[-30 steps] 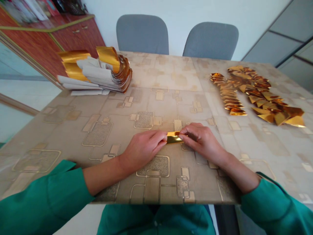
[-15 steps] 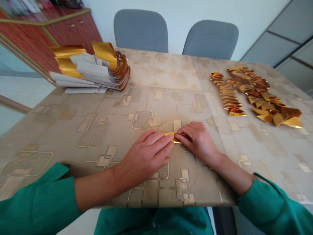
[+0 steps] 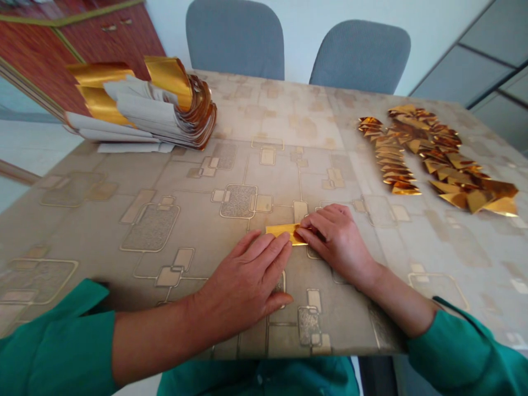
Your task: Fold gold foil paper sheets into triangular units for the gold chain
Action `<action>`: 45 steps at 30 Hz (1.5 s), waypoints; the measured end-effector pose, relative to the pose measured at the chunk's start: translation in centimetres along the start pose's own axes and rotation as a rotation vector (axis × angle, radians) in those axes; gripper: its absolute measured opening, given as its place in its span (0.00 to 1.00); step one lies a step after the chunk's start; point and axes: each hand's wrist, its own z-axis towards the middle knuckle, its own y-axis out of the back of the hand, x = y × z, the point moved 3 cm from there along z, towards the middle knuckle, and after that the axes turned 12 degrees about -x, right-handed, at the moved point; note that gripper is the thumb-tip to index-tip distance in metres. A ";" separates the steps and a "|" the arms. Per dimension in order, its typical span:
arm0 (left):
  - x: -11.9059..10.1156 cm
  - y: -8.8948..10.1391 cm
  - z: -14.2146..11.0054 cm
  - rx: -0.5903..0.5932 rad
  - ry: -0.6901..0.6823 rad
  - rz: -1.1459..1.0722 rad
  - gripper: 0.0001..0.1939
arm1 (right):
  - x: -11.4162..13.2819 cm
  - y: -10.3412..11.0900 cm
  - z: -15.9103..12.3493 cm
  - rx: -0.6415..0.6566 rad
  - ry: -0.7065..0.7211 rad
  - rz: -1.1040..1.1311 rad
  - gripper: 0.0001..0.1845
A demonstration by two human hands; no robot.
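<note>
Closest in, 2 green sleeves (image 3: 53, 341) at the near edge of a patterned table top (image 3: 136, 236), well short of the gold foil strip (image 3: 284, 232). Left hand (image 3: 243, 289) open and flat on the table, fingers spread, just left of the strip and below it; contact with the strip's lower edge impossible to tell. Right hand (image 3: 336, 242) closed over the strip's right end, fingers bent, pressing it to the table. Strip lying flat between both hands. Beyond the strip and to the left, a stack of white-backed gold paper sheets (image 3: 165, 107), curled at the ends. Beyond the strip and to the right, a long heap of folded gold triangles (image 3: 437, 159). Farther beyond the strip, 2 grey chairs (image 3: 235, 41); far off to its left, a red-brown wooden cabinet (image 3: 111, 33).
</note>
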 end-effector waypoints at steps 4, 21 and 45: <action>0.1 -0.1 -0.1 0.007 0.005 -0.006 0.37 | 0.0 0.0 0.0 -0.002 0.012 -0.026 0.12; 0.3 -0.3 -0.3 0.040 0.065 -0.026 0.41 | 0.7 -0.5 0.6 -0.095 0.226 -0.294 0.16; 0.8 0.1 0.4 0.141 0.123 -0.042 0.35 | 0.1 -0.3 0.9 -0.050 0.168 -0.246 0.12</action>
